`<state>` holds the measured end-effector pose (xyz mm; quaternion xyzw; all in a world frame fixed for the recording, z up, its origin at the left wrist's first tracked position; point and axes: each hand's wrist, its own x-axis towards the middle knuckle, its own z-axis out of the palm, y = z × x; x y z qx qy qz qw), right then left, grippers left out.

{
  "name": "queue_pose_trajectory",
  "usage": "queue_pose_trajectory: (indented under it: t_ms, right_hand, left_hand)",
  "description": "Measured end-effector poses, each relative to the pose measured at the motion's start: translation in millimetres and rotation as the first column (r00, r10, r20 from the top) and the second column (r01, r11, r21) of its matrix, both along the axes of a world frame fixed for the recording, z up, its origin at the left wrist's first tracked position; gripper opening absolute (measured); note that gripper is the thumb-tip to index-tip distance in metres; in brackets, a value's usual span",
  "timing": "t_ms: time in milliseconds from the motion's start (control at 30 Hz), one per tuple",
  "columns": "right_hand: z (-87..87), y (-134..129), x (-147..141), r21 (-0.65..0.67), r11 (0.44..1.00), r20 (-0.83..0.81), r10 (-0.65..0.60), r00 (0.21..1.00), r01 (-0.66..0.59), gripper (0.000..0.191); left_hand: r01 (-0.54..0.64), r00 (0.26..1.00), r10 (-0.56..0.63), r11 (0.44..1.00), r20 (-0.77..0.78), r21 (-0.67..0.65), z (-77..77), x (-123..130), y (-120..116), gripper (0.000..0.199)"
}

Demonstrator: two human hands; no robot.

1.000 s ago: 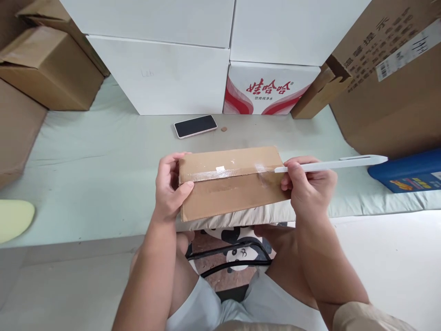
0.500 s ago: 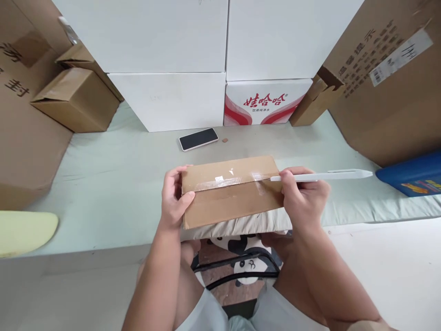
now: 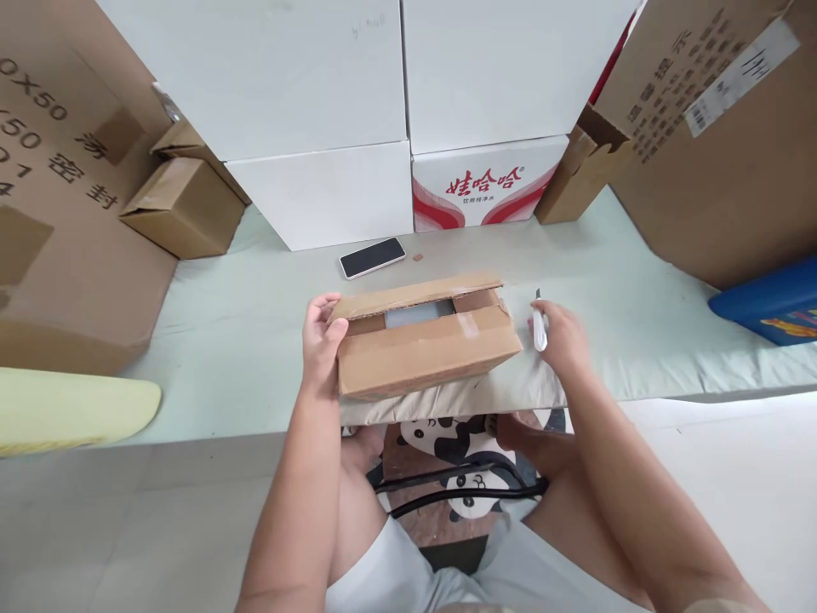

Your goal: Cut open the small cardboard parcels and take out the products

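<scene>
A brown cardboard box [image 3: 425, 353] stands near the front edge of the cloth-covered surface, its top flaps parted along the middle. Through the gap a pale grey thing [image 3: 412, 314] shows inside; its kind I cannot tell. My left hand [image 3: 322, 334] grips the box's left end, thumb on the near flap edge. Just right of the box, apart from it, my right hand [image 3: 562, 336] is closed on a white utility knife [image 3: 539, 330] with its dark blade out, pointing away from me. Clear tape [image 3: 468, 324] clings to the near flap.
Behind the box lie a phone-like device [image 3: 373, 257] and a small brown scrap [image 3: 418, 257]. White cartons [image 3: 319, 200] are stacked at the back. Small brown boxes [image 3: 191, 209] and large cardboard sheets flank both sides. A blue case [image 3: 772, 306] sits at right, a pale yellow object [image 3: 77, 409] at left.
The box's taped seam has come open and its flaps have parted, showing the inside. My right hand has moved off the box to the right, turning the knife to point away from me.
</scene>
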<state>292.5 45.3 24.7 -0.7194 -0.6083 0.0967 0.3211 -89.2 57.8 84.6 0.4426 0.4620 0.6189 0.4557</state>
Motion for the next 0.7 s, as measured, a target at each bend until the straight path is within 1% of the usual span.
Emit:
queue_pose_trajectory:
  t_ms: [67, 133, 200, 233, 267, 300, 367, 400, 467, 500, 533, 567, 633, 667, 700]
  right_hand:
    - [-8.0, 0, 7, -0.044, 0.999, 0.025, 0.008, 1.0, -0.007, 0.039]
    - [-5.3, 0, 5, -0.019, 1.0, 0.004, -0.002, 1.0, 0.002, 0.041]
    - [6.9, 1, -5, 0.062, 0.998, -0.041, 0.022, 0.999, -0.019, 0.037]
    - [15.2, 1, -13, 0.123, 0.991, -0.08, 0.063, 0.995, -0.053, 0.033]
    - [24.1, 1, -22, 0.195, 0.976, -0.128, 0.122, 0.984, -0.096, 0.03]
    - [32.7, 0, -31, 0.268, 0.953, -0.18, 0.196, 0.964, -0.143, 0.026]
    - [47.3, -1, -48, 0.384, 0.899, -0.279, 0.333, 0.901, -0.213, 0.02]
    - [52.6, -2, -55, 0.416, 0.882, -0.323, 0.372, 0.87, -0.223, 0.019]
    - [59.9, -4, -62, 0.45, 0.861, -0.394, 0.431, 0.812, -0.239, 0.02]
    - [62.4, -4, -63, 0.452, 0.847, -0.409, 0.476, 0.779, -0.281, 0.023]
    - [64.7, -5, -63, 0.446, 0.823, -0.407, 0.536, 0.739, -0.352, 0.028]
    - [67.0, -5, -62, 0.43, 0.784, -0.391, 0.608, 0.691, -0.448, 0.034]
    - [72.5, -4, -59, 0.375, 0.677, -0.338, 0.736, 0.586, -0.633, 0.049]
    - [75.7, -4, -58, 0.349, 0.63, -0.313, 0.776, 0.548, -0.694, 0.059]
    - [79.2, -3, -58, 0.325, 0.598, -0.291, 0.801, 0.524, -0.733, 0.069]
  left_hand:
    - [-0.021, 1.0, 0.021, 0.999, -0.006, -0.032, 5.4, 1, 4, 0.062]
    - [-0.1, 0.995, 0.1, 0.995, -0.02, -0.016, 8.9, 3, 8, 0.063]
    - [-0.246, 0.967, 0.25, 0.966, -0.045, 0.075, 10.9, 3, 11, 0.063]
    - [-0.311, 0.945, 0.32, 0.942, -0.062, 0.129, 11.5, 3, 12, 0.062]
    - [-0.348, 0.927, 0.366, 0.922, -0.085, 0.169, 11.9, 4, 11, 0.061]
    - [-0.356, 0.917, 0.381, 0.915, -0.116, 0.191, 12.2, 4, 9, 0.059]
    - [-0.306, 0.926, 0.336, 0.935, -0.171, 0.18, 12.1, 4, 5, 0.057]
    - [-0.281, 0.935, 0.307, 0.946, -0.178, 0.16, 11.6, 5, 2, 0.058]
    - [-0.268, 0.949, 0.282, 0.957, -0.141, 0.111, 9.2, 5, -1, 0.059]
    - [-0.27, 0.953, 0.278, 0.959, -0.117, 0.083, 7.5, 4, -2, 0.059]
    - [-0.263, 0.957, 0.268, 0.963, -0.109, 0.057, 5.6, 3, -1, 0.057]
    - [-0.241, 0.962, 0.244, 0.97, -0.123, 0.04, 4.0, 1, -1, 0.053]
    - [-0.163, 0.963, 0.169, 0.986, -0.208, 0.045, 3.4, -5, 1, 0.042]
    - [-0.111, 0.954, 0.125, 0.992, -0.273, 0.066, 5.5, -9, 1, 0.037]
    - [-0.053, 0.934, 0.082, 0.994, -0.349, 0.092, 9.6, -13, 1, 0.032]
